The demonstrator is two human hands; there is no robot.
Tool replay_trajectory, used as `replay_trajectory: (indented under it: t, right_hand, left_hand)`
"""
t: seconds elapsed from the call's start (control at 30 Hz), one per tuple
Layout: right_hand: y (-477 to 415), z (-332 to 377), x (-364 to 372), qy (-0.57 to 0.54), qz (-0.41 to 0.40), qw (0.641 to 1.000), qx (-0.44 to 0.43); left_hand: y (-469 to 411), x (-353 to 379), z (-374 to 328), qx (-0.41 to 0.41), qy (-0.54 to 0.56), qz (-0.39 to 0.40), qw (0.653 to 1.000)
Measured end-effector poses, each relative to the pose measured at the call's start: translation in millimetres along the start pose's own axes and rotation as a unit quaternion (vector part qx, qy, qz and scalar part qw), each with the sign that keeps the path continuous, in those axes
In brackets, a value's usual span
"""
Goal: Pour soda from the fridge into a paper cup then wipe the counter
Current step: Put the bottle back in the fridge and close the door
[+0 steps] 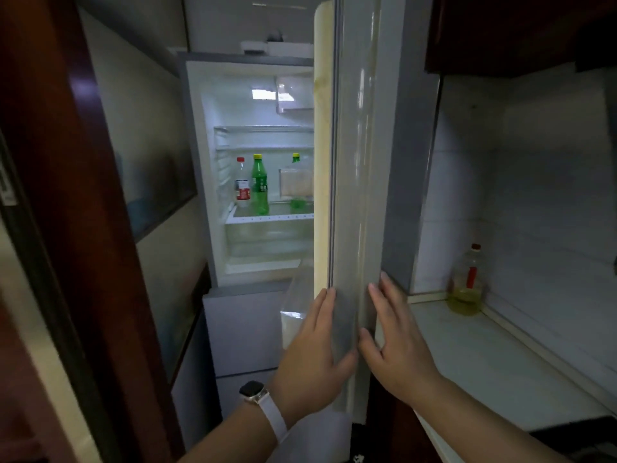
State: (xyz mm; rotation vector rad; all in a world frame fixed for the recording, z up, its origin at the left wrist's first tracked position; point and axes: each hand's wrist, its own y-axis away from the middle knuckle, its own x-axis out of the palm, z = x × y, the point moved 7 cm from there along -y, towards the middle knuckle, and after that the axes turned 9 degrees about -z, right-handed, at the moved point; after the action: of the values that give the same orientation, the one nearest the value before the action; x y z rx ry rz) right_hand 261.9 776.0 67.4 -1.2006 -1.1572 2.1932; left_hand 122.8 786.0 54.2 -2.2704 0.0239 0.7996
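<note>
Far left: dark red-brown door frame (66,195), then a pale wall. Next, fridge (207,162) standing open, interior lit. On a lower shelf, from left: clear bottle with red cap and red label (242,182), just beside it a green soda bottle with yellow cap (260,185), upright; farther right, a second green-tinted bottle with yellow cap (296,182), partly hidden behind a clear door bin. Below the shelf, a transparent drawer (267,235). Fridge door (357,162) swung out toward the camera, seen edge-on. Left hand (314,352), white-strapped watch (257,394) on the wrist, fingers extended and pressed flat on the door's inner side, thumb curled round the edge. Right hand (397,345) open, fingers spread, flat against the door's outer edge; nothing else held by either. Further right, pale counter (500,362) carrying an oil bottle with red cap (467,282), yellowish liquid low inside, near the tiled corner. Above, dark cabinet (517,31).
</note>
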Motion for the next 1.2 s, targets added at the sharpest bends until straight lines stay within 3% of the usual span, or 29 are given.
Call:
replay_trajectory:
  t: [0.27,0.37,0.57,0.93,1.07,1.2]
  right_hand:
    - [-23,42,54,-0.042,0.063,0.996,-0.052]
    - [-42,49,70,-0.089,0.05,0.994,-0.041]
    - [-84,39,111,-0.064,0.037,0.996,-0.053]
    - [-145,31,224,-0.041,0.046,0.983,-0.172]
    - [-161,28,259,-0.036,0.02,0.972,-0.232]
    - [-178,20,289,-0.013,0.009,0.964,-0.265]
  left_hand:
    - [9,-46,45,-0.043,-0.005,-0.032,0.999]
    - [10,-61,63,-0.057,-0.027,-0.047,0.997]
    - [5,-82,105,-0.084,-0.064,-0.089,0.99]
    - [-37,-109,183,-0.128,-0.097,-0.178,0.971]
    - [-58,-115,214,-0.19,-0.033,-0.239,0.952]
    - [-80,-115,241,-0.213,-0.07,-0.295,0.929]
